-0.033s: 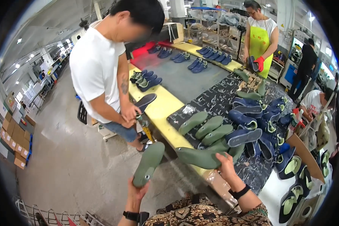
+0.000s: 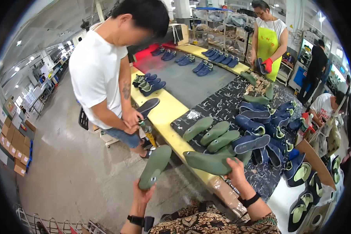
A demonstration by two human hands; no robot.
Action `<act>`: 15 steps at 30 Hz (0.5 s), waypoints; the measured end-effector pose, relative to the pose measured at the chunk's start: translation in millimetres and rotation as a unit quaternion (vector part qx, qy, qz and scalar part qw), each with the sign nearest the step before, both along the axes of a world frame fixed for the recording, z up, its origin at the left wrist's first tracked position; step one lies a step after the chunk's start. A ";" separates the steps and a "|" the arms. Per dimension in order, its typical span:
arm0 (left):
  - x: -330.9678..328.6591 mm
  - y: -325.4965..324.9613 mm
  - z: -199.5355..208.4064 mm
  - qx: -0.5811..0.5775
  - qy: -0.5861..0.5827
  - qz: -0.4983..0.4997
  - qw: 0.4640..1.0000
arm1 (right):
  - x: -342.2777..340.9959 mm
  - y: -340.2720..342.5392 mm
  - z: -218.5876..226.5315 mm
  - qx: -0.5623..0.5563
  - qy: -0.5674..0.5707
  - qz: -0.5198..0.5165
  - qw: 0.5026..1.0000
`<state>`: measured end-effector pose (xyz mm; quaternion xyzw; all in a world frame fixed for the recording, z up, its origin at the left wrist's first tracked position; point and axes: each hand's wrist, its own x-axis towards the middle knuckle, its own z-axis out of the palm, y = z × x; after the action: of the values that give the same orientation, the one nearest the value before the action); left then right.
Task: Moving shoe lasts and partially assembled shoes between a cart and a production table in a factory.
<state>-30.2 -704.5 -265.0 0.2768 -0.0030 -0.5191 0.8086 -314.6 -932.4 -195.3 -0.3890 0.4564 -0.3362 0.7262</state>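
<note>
My left hand (image 2: 144, 194) is closed around one end of a green shoe last (image 2: 156, 164), which points up and away over the floor beside the table. In my right hand (image 2: 236, 172) is a second green shoe last (image 2: 206, 162), gripped at its right end and lying almost level above the table's near edge. The two lasts are apart, tips toward each other. Just beyond them, several loose green lasts (image 2: 215, 133) rest on the black patterned cover (image 2: 218, 102). Right of those lies a heap of navy shoes (image 2: 252, 143), some soles up.
A person in a white shirt (image 2: 93, 70) stands left of the yellow-edged table (image 2: 160, 113), handling a dark sole-like piece (image 2: 148, 106). Across it, a person in a yellow apron (image 2: 268, 41) holds a shoe. Rows of navy shoes (image 2: 204, 68) line the table; stacked cartons (image 2: 15, 146) stand far left.
Both hands keep hold of their lasts, which have shifted very slightly to the right relative to the table. The surroundings sit a touch further left in the picture.
</note>
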 end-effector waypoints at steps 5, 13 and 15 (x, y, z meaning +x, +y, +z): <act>38.1 -136.6 -8.9 0.001 -0.018 -0.104 0.994 | -38.1 -42.8 0.5 -0.011 -0.049 -0.079 0.996; 79.8 -303.0 -41.2 0.093 -0.026 -0.147 0.984 | -52.5 -94.0 6.0 0.043 -0.139 -0.250 0.957; 84.1 -326.5 -58.3 0.106 -0.010 -0.164 0.981 | -53.9 -121.0 6.2 0.069 -0.167 -0.285 0.942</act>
<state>54.0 -1031.0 -323.3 0.3624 -0.0013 -0.6390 0.6785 -368.5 -1053.5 -189.1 -0.1301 0.4427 -0.5564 0.6910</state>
